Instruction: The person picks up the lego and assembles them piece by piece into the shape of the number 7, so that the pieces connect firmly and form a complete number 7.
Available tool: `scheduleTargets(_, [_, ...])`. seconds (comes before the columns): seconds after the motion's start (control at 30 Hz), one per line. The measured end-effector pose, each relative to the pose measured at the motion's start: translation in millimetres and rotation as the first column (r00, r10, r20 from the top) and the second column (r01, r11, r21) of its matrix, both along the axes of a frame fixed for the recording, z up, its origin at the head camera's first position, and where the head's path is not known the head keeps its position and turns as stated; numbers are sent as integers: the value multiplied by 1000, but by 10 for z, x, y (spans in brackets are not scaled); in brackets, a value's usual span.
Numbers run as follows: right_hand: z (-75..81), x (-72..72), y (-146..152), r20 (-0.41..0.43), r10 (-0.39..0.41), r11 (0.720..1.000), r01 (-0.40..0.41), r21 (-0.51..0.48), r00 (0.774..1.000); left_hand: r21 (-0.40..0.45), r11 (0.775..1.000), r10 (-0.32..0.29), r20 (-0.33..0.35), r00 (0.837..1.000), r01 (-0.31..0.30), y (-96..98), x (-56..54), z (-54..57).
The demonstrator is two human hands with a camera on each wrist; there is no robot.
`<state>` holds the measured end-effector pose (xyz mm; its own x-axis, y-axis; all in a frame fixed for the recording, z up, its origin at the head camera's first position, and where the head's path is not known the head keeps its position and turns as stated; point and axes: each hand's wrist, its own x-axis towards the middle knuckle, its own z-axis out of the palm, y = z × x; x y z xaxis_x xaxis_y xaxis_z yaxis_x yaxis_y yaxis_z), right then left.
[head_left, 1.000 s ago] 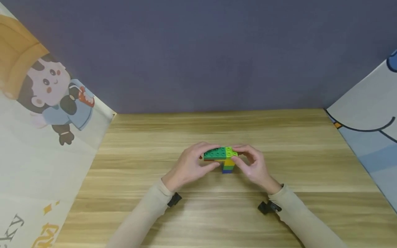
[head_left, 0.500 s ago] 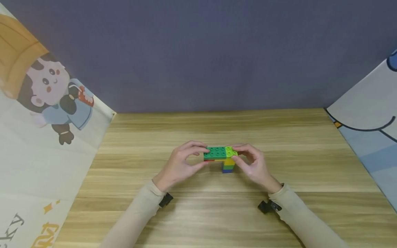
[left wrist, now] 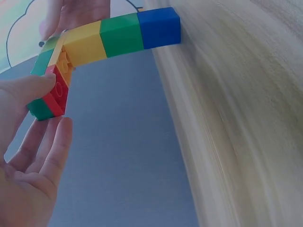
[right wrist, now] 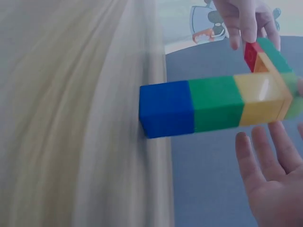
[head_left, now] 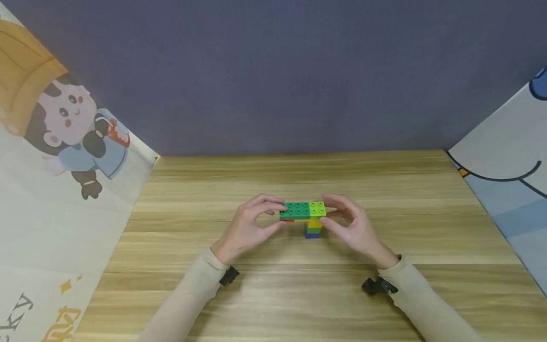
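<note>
A toy building-block structure stands upright on the table. Its post stacks a blue brick (right wrist: 166, 109), a green brick (right wrist: 215, 103) and a yellow brick (right wrist: 261, 98). Across the top run a long dark green brick (head_left: 295, 210) and a lime brick (head_left: 317, 209), overhanging to the left. A red brick (left wrist: 57, 91) sits under the overhanging end. My left hand (head_left: 248, 228) pinches that end, its thumb on the red brick in the left wrist view. Around the lime end my right hand (head_left: 356, 231) is spread, fingers fairly straight and slightly apart from the bricks.
The wood-grain table (head_left: 273, 294) lies beneath. A dark blue-grey panel (head_left: 299, 80) rises behind it. Printed cartoon panels flank both sides, the left panel (head_left: 34, 228) and the right panel (head_left: 504, 161). A small black wrist camera (head_left: 229, 275) sits on the left cuff.
My left hand has drawn back leftward to the end of the dark green brick. The right hand has loosened from the lime brick and shifted slightly right. The structure has barely shifted left.
</note>
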<state>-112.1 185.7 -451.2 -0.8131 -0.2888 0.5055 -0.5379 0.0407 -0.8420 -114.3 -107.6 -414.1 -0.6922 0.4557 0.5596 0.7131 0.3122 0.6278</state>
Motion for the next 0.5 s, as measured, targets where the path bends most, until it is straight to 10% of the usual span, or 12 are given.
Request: scheduleTargets(0.5, [-171,102,170,173,8,997,-21,77,985,-36,999,35,18,999,-35,-3,3,-18])
